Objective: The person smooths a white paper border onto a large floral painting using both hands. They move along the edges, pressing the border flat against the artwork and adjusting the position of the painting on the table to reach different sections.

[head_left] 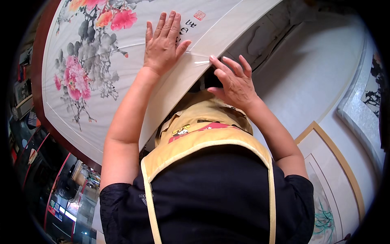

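My left hand [163,48] lies flat, fingers stretched upward and thumb out, on a large paper painting [134,75] of pink flowers and grey leaves. Black brush writing [185,29] and a red seal mark [199,15] show beside its fingers. At the pale border's near edge, my right hand [236,84] has its fingers spread and nothing visibly gripped. Its index fingertip meets the edge by a shiny, clear strip [202,62]; whether that is tape or a glint on film, I cannot make out.
A dark red edge [40,77] bounds the painting's table on the left. A light wooden picture frame [339,156] stands at the lower right, below a pale curved sheet [308,61]. Cluttered shelves and a black fan [67,185] are at the lower left.
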Demonstrator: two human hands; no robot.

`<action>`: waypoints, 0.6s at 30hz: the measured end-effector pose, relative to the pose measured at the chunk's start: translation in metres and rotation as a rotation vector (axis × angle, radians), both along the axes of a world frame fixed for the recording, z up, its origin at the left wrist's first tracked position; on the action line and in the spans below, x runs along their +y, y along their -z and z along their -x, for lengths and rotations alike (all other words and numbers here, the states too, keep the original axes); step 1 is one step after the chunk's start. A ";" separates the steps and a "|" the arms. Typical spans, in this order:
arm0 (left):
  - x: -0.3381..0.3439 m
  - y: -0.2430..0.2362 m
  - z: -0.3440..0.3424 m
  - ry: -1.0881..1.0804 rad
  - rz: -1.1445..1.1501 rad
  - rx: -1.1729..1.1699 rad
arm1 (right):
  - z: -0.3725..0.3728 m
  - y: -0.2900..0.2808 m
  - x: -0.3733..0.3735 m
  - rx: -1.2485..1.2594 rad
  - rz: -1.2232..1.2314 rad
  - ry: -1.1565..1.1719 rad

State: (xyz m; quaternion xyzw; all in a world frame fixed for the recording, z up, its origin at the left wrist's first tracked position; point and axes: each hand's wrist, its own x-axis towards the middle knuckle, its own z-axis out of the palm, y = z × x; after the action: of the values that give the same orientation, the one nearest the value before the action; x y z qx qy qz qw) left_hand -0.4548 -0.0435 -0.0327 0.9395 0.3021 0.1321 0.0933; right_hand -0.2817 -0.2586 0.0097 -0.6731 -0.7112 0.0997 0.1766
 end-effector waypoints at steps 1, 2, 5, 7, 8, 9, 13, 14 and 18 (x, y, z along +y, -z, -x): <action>-0.001 -0.001 -0.001 0.004 0.006 -0.004 | -0.001 0.000 -0.003 -0.010 0.001 -0.007; -0.001 -0.002 -0.001 0.007 0.011 -0.008 | -0.002 -0.001 -0.004 -0.021 0.003 -0.014; 0.000 -0.002 0.000 0.011 0.027 -0.041 | 0.001 -0.003 0.010 -0.041 -0.021 0.002; -0.001 -0.001 0.002 0.023 0.025 -0.065 | -0.001 -0.004 0.000 -0.032 0.016 -0.011; -0.001 -0.001 0.003 0.029 0.024 -0.078 | -0.002 -0.004 -0.003 -0.028 0.035 -0.017; -0.001 -0.002 0.003 0.035 0.027 -0.080 | -0.002 -0.005 -0.002 -0.031 0.031 -0.016; -0.002 -0.005 0.004 0.045 0.036 -0.101 | 0.002 -0.008 0.007 -0.036 0.019 -0.003; -0.002 -0.005 0.005 0.044 0.036 -0.109 | 0.003 -0.008 0.008 -0.036 0.017 0.002; -0.002 -0.005 0.006 0.056 0.038 -0.151 | -0.001 -0.010 -0.001 -0.034 0.059 -0.018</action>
State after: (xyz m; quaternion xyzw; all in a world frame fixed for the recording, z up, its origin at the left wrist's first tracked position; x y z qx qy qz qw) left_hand -0.4611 -0.0451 -0.0279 0.9329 0.2704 0.1941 0.1372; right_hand -0.2811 -0.2600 0.0193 -0.6733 -0.7168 0.1106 0.1435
